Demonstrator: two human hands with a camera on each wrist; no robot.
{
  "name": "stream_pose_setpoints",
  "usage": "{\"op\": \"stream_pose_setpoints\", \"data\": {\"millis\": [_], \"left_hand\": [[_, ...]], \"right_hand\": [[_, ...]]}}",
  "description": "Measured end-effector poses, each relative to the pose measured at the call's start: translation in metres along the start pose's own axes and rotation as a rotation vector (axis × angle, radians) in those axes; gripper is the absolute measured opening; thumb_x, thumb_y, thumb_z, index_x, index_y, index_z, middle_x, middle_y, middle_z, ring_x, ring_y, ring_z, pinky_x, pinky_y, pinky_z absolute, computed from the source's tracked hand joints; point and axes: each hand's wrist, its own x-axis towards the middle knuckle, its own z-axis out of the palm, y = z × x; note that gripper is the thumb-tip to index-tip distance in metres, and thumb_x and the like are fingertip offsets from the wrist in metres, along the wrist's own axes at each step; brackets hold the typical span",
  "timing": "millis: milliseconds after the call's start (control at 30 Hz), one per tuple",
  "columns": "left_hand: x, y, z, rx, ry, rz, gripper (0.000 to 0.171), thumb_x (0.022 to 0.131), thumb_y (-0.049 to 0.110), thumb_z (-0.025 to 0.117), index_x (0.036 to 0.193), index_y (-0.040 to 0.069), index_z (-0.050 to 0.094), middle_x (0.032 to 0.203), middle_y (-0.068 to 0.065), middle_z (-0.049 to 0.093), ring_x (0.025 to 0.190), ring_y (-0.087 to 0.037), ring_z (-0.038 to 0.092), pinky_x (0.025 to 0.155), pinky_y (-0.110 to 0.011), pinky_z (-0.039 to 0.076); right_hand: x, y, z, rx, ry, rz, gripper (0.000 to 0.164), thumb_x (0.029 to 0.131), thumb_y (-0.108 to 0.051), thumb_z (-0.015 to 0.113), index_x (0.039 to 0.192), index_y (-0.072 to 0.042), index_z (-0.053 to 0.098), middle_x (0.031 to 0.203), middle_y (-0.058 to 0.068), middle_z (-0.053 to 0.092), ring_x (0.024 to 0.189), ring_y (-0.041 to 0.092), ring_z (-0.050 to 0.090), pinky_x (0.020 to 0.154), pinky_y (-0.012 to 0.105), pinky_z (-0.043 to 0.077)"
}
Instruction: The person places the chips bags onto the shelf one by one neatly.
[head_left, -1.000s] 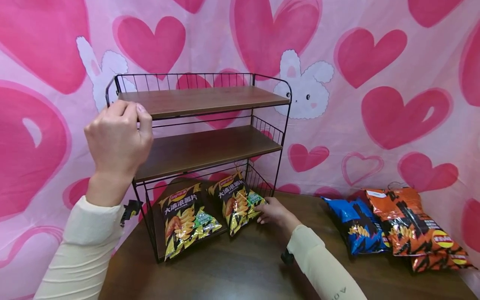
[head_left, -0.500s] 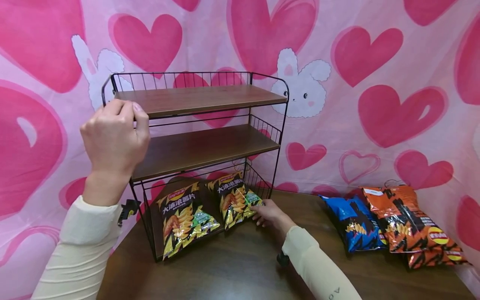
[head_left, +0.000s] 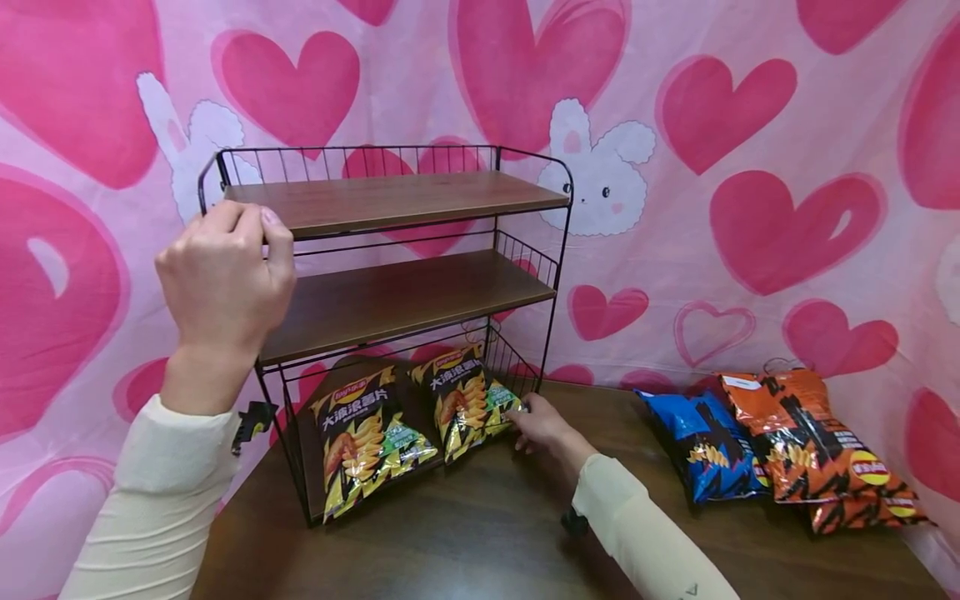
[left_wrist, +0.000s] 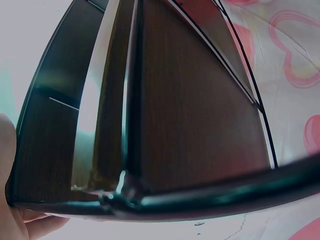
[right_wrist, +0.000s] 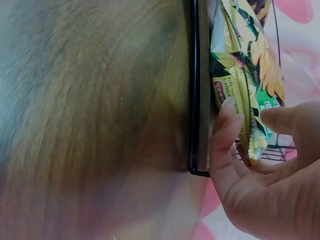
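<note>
My left hand grips the front left of a three-tier rack with black wire sides and brown wooden boards. In the left wrist view, fingertips curl at the black metal frame. At the lowest tier, my right hand pinches the lower right edge of a black-and-yellow potato chip bag. Seen from the right wrist, the thumb lies on the bag's front and the fingers behind it. A matching chip bag leans beside it on the left.
On the brown table, a blue chip bag lies right of the rack. Next to it an orange chip bag overlaps another orange bag. A pink heart-print cloth hangs behind everything.
The bag in my right hand has shifted slightly back into the lowest tier and stands a bit straighter. My left hand keeps its hold on the rack. The head view has turned slightly right.
</note>
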Motion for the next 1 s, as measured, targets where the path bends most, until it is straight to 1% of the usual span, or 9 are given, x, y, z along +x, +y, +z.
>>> {"op": "stream_pose_setpoints", "data": {"millis": [133, 233, 267, 433, 567, 667, 800, 933, 1000], "left_hand": [[0.001, 0.0, -0.001, -0.006, 0.009, -0.006, 0.054, 0.103, 0.028, 0.038, 0.09, -0.012, 0.071, 0.089, -0.026, 0.07, 0.074, -0.052, 0.062, 0.054, -0.066, 0.042], [0.002, -0.001, -0.001, -0.006, 0.01, 0.002, 0.054, 0.103, 0.028, 0.038, 0.09, -0.012, 0.071, 0.089, -0.026, 0.07, 0.073, -0.052, 0.062, 0.054, -0.065, 0.042], [0.002, -0.001, -0.001, -0.007, 0.01, 0.002, 0.054, 0.103, 0.028, 0.038, 0.09, -0.012, 0.071, 0.089, -0.026, 0.07, 0.073, -0.052, 0.062, 0.053, -0.065, 0.042], [0.002, 0.0, -0.002, -0.01, 0.012, 0.008, 0.054, 0.104, 0.028, 0.038, 0.089, -0.012, 0.071, 0.088, -0.025, 0.07, 0.072, -0.051, 0.062, 0.053, -0.065, 0.042], [0.002, 0.0, -0.002, -0.003, 0.009, 0.023, 0.055, 0.104, 0.028, 0.038, 0.089, -0.013, 0.071, 0.088, -0.025, 0.07, 0.071, -0.051, 0.062, 0.052, -0.064, 0.043], [0.001, 0.0, -0.002, -0.009, 0.008, 0.004, 0.055, 0.103, 0.029, 0.038, 0.089, -0.013, 0.071, 0.089, -0.026, 0.07, 0.071, -0.051, 0.061, 0.052, -0.065, 0.043], [0.0, 0.0, -0.001, -0.018, 0.004, -0.013, 0.055, 0.102, 0.029, 0.039, 0.089, -0.013, 0.071, 0.09, -0.027, 0.07, 0.071, -0.052, 0.061, 0.053, -0.066, 0.042], [-0.001, 0.0, 0.0, -0.02, 0.005, -0.011, 0.055, 0.103, 0.029, 0.039, 0.09, -0.013, 0.071, 0.09, -0.027, 0.07, 0.073, -0.053, 0.061, 0.053, -0.066, 0.042], [-0.001, 0.0, 0.001, -0.02, 0.008, -0.012, 0.055, 0.103, 0.029, 0.039, 0.09, -0.013, 0.071, 0.091, -0.027, 0.07, 0.073, -0.053, 0.062, 0.053, -0.067, 0.042]], "right_hand": [[-0.009, -0.006, -0.005, -0.097, 0.043, -0.045, 0.025, 0.102, -0.017, 0.059, 0.114, 0.003, 0.053, 0.088, 0.025, 0.068, 0.054, 0.024, 0.068, 0.048, 0.034, 0.053], [-0.018, -0.01, -0.011, -0.169, 0.075, -0.068, 0.023, 0.101, -0.019, 0.061, 0.111, 0.002, 0.056, 0.083, 0.024, 0.067, 0.056, 0.029, 0.07, 0.048, 0.035, 0.053], [-0.021, -0.011, -0.014, -0.189, 0.081, -0.074, 0.023, 0.101, -0.019, 0.061, 0.111, 0.001, 0.057, 0.083, 0.024, 0.067, 0.057, 0.03, 0.07, 0.048, 0.035, 0.054], [-0.033, -0.015, -0.029, -0.227, 0.077, -0.113, 0.018, 0.1, -0.015, 0.061, 0.11, 0.0, 0.059, 0.098, 0.018, 0.07, 0.062, 0.034, 0.071, 0.049, 0.036, 0.055], [-0.041, -0.016, -0.04, -0.235, 0.068, -0.135, 0.017, 0.099, -0.014, 0.061, 0.11, -0.001, 0.06, 0.108, 0.02, 0.07, 0.059, 0.03, 0.07, 0.05, 0.038, 0.056], [-0.047, -0.015, -0.047, -0.262, 0.07, -0.154, 0.018, 0.099, -0.014, 0.062, 0.111, 0.0, 0.06, 0.109, 0.02, 0.069, 0.055, 0.025, 0.067, 0.05, 0.037, 0.055], [-0.055, -0.012, -0.055, -0.308, 0.093, -0.181, 0.02, 0.098, -0.013, 0.063, 0.112, 0.002, 0.06, 0.105, 0.016, 0.069, 0.053, 0.022, 0.065, 0.049, 0.034, 0.054], [-0.062, -0.008, -0.063, -0.365, 0.118, -0.216, 0.017, 0.097, -0.01, 0.065, 0.108, 0.003, 0.062, 0.098, 0.014, 0.069, 0.052, 0.024, 0.066, 0.051, 0.033, 0.054], [-0.066, -0.006, -0.068, -0.397, 0.129, -0.228, 0.014, 0.096, -0.01, 0.066, 0.104, 0.001, 0.063, 0.094, 0.012, 0.069, 0.053, 0.024, 0.065, 0.052, 0.032, 0.054]]}}
